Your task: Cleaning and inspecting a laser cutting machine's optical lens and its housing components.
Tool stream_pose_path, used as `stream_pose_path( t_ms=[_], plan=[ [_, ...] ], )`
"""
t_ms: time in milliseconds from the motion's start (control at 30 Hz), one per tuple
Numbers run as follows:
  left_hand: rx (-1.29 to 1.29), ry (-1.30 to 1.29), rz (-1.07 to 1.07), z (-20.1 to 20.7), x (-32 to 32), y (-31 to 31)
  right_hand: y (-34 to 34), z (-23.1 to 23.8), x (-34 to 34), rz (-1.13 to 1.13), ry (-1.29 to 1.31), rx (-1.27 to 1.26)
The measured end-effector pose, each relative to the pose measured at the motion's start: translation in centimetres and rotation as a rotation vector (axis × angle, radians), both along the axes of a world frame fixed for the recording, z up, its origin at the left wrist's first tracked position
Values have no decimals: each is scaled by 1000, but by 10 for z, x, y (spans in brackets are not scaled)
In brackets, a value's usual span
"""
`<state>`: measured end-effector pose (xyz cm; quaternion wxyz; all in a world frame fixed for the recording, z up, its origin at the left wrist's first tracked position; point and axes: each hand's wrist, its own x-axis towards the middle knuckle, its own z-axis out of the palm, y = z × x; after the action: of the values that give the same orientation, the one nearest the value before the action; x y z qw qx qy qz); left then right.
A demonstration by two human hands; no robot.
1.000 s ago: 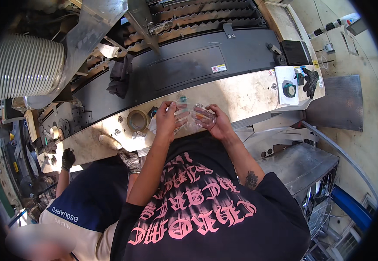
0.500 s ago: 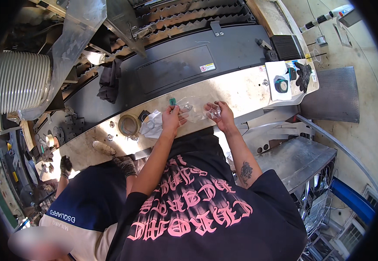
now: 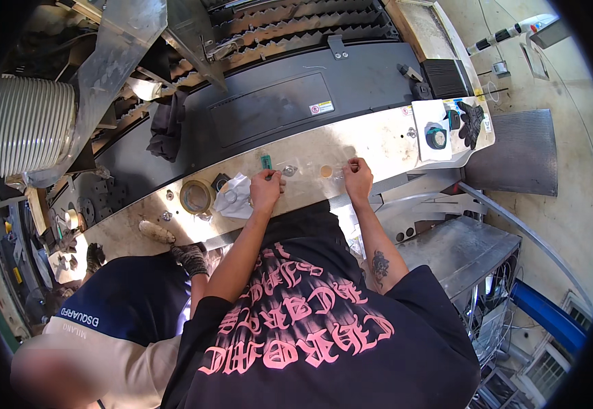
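A thin, see-through plastic bag or film (image 3: 308, 178) lies stretched over the pale bench ledge, between my two hands. My left hand (image 3: 267, 189) is closed on its left edge, fingers curled in. At the right edge, my right hand (image 3: 358, 180) pinches the same plastic between thumb and fingers. A round tan spot (image 3: 325, 172) shows at the plastic, near my right hand; I cannot tell what it is. Just beyond my left hand lies a small green piece (image 3: 266, 161). White crumpled paper or cloth (image 3: 233, 196) sits to the left of that hand.
A tape roll (image 3: 197, 196) lies on the ledge (image 3: 378, 140) at left. At right are a green tape measure (image 3: 436, 137) and a black glove (image 3: 471, 125). A co-worker's gloved hand (image 3: 190, 259) is close on my left. A dark machine panel (image 3: 276, 102) runs behind.
My fingers have gone from spread to closed on the plastic. My right hand has shifted slightly right, pulling it flatter. The co-worker has leaned down and left.
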<state>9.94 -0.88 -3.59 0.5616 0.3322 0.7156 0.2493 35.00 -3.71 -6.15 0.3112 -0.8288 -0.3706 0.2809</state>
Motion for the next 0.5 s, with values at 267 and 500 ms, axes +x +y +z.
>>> stream_pose_path(
  t_ms=[267, 500],
  plan=[
    [-9, 36, 8, 5, 0, -1, -1, 5, 2, -33, -52, 1],
    [8, 129, 8, -5, -3, -3, -5, 4, 2, -53, -47, 5]
  ],
)
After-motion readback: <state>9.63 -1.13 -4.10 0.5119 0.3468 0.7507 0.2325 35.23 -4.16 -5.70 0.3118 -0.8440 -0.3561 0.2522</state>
